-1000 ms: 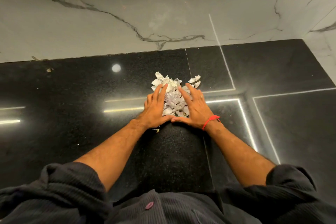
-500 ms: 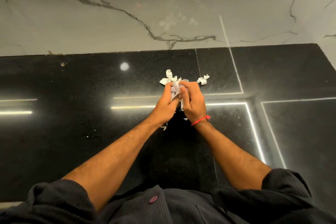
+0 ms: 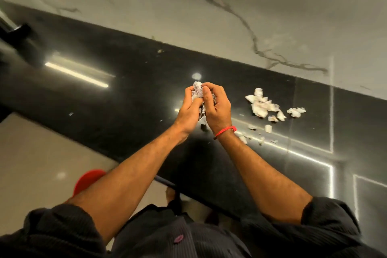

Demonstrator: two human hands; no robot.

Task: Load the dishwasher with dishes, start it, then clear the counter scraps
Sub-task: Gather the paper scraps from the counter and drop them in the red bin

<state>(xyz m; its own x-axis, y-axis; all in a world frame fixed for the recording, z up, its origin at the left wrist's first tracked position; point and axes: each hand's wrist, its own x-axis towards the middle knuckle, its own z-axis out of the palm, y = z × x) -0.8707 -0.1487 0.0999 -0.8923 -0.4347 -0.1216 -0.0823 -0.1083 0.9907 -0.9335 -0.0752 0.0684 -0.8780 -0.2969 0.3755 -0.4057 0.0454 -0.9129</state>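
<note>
A bunch of white paper scraps (image 3: pixel 198 92) is cupped between both my hands, lifted above the black counter (image 3: pixel 125 98). My left hand (image 3: pixel 189 109) curls round its left side and my right hand (image 3: pixel 215 107), with a red thread at the wrist, curls round its right side. To the right of my hands a loose cluster of several white scraps (image 3: pixel 262 106) lies on the counter, with smaller bits (image 3: pixel 268 128) nearer my right wrist. The dishwasher is not in view.
A white marble backsplash (image 3: pixel 209 16) runs behind the counter. A dark object (image 3: pixel 14 31) sits at the far left of the counter. Below the counter edge I see beige floor (image 3: pixel 31 163) and a red round thing (image 3: pixel 89 180) beside my left arm.
My hands closed on part of the scrap pile, lifted it and moved left. The remaining scraps stayed on the counter, now to the right. The view has swung and tilted left.
</note>
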